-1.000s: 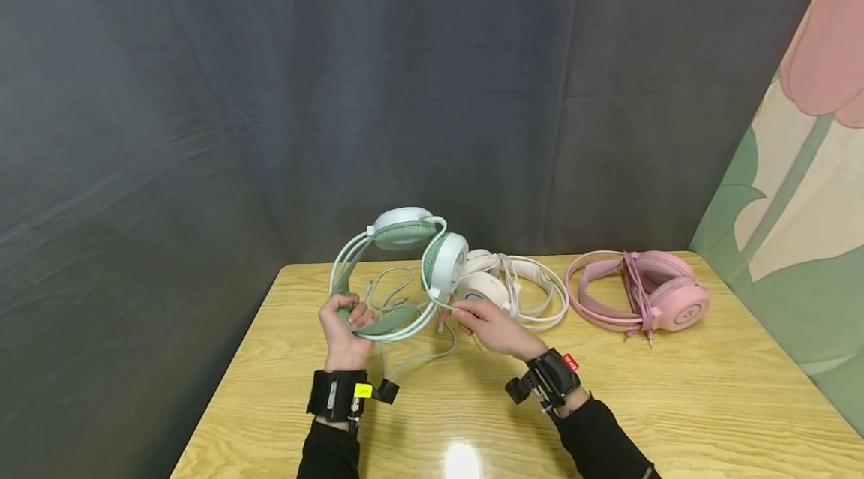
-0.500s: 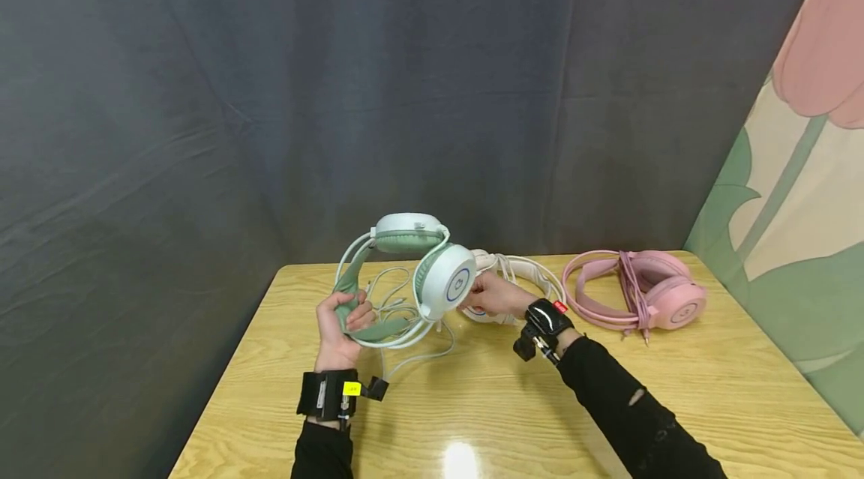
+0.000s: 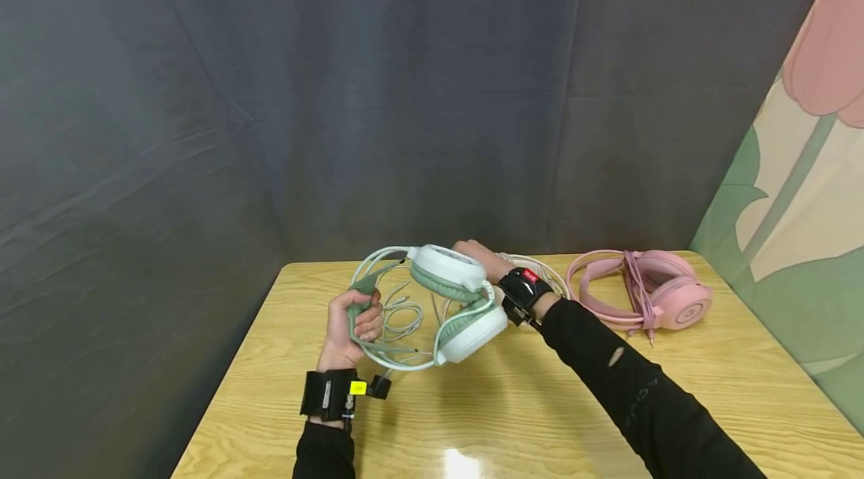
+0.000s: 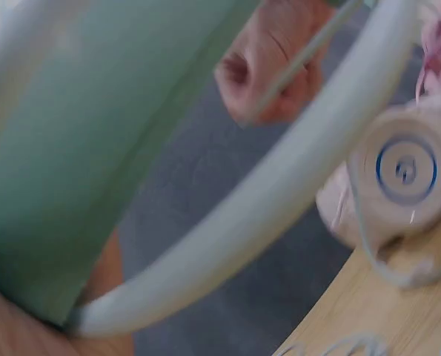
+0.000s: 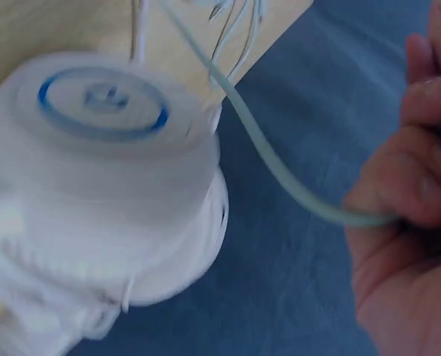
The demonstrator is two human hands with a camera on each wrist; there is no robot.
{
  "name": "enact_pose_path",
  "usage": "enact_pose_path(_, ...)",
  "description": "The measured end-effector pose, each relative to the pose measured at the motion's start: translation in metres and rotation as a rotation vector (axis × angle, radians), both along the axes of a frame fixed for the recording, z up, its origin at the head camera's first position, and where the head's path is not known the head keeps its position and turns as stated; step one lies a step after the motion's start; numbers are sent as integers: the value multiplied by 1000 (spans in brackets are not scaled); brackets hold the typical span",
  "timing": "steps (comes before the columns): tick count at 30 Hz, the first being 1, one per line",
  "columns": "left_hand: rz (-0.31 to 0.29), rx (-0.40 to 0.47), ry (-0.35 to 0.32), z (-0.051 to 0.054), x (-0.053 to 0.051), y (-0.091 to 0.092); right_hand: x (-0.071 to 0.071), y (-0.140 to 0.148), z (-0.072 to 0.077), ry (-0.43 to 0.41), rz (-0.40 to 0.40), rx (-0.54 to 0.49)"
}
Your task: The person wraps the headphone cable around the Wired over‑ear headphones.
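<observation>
Green-and-white headphones are held up over the bench; the left hand is wrapped round their headband, which, I'd judge, leaves both ear cups free. Behind them, the right hand grasps a pale green cord, fingers curled, probably so something so thin won't slip. White headphones lie on the bench, partly hidden behind the right wrist. Farther right rest pink headphones, a purple cord bound round them, likely for tidiness.

My head camera looks forward and down over the table; both wrist cameras, nearer it, share its edge.
</observation>
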State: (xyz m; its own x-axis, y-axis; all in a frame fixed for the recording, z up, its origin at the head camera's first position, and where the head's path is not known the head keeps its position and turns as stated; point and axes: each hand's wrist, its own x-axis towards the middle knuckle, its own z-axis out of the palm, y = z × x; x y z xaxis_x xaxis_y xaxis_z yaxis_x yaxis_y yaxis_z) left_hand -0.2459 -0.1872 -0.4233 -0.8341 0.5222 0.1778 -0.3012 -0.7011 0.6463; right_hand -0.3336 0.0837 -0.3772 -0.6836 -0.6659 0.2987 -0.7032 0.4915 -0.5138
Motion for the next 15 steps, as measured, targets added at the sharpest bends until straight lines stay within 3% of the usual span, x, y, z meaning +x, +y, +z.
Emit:
enact_pose_path(3, -1, -62, 12, 1, 0, 1, 0, -7, 7, -84, 109, -35)
enact_pose_path(6, -9, -100, 14, 1, -1, 1, -2, -9, 9, -295, 206, -83)
enact_pose_path(8, -12, -115, 14, 2, -1, 0, -4, -9, 11, -391, 231, -99)
enact_pose_path(10, -5, -130, 13, 2, -1, -1, -7, -9, 12, -429, 224, -89)
enact_pose_path(15, 47, -252, -2, 4, 2, -2, -13, -10, 16, -429, 174, 14)
